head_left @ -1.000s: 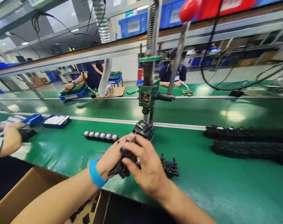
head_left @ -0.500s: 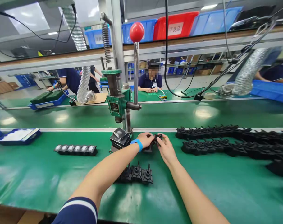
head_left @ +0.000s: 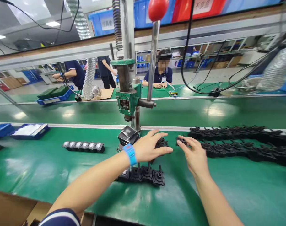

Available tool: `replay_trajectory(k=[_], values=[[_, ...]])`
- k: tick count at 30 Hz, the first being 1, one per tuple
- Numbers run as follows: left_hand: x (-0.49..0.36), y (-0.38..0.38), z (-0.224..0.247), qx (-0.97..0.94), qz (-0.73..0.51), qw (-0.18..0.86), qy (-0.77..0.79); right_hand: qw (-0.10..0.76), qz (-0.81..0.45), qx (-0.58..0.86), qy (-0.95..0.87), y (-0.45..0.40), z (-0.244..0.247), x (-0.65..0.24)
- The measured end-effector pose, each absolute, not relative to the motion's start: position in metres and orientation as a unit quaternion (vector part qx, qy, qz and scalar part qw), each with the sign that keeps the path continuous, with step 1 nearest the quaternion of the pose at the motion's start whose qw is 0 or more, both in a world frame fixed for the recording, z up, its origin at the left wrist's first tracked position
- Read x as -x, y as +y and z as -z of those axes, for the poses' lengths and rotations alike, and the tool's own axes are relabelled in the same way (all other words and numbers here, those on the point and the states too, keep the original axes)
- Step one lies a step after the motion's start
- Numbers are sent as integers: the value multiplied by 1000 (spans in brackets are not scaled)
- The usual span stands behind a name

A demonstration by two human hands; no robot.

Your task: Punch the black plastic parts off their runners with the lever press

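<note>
My left hand (head_left: 151, 146), with a blue wristband, is open. Its fingers are spread above a dark cluster of black plastic parts (head_left: 162, 143) beside the press base, partly hidden by the hand. In my right hand (head_left: 196, 153) a small black plastic part (head_left: 181, 140) is pinched between thumb and fingertips, just off the green mat. Below my left wrist stands a short row of black housings (head_left: 147, 173) with upright stems, and a white disc shows on one at its left end. The green hand press (head_left: 127, 100) has black blocks (head_left: 128, 134) stacked under its ram.
The press lever with its red ball (head_left: 158, 9) rises in front of me. At left lie a row of white-topped black parts (head_left: 83, 146) and a blue tray (head_left: 31, 131) with papers. Long rows of black housings (head_left: 241, 149) line the right. A co-worker (head_left: 160, 73) sits opposite.
My hands have moved apart. The left has opened and spread its fingers, and the right has drawn away to the right with the small black part. The whole view has shifted.
</note>
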State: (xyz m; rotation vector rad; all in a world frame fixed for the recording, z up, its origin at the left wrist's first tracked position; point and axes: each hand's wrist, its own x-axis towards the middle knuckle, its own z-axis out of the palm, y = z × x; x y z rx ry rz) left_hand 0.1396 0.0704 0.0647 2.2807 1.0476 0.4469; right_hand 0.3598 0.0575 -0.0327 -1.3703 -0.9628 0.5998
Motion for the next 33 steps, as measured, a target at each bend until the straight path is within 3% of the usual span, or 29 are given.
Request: replay_trajectory(k=[4, 8, 13, 21, 33], values=[[-46, 14, -72, -856, -288, 191, 385, 597, -271, 564, -503, 18, 11, -330], [19, -20, -23, -819, -279, 112, 488, 537, -168, 518, -644, -18, -2, -285], [27, -21, 22, -843, -196, 136, 482, 462, -99, 452, -757, -30, -14, -238], [7, -4, 20, -840, -184, 201, 469, 380, 16, 468, -798, -24, -4, -195], [1, -1, 23, -829, -193, 209, 481, 281, 24, 459, -843, -9, 4, -178]])
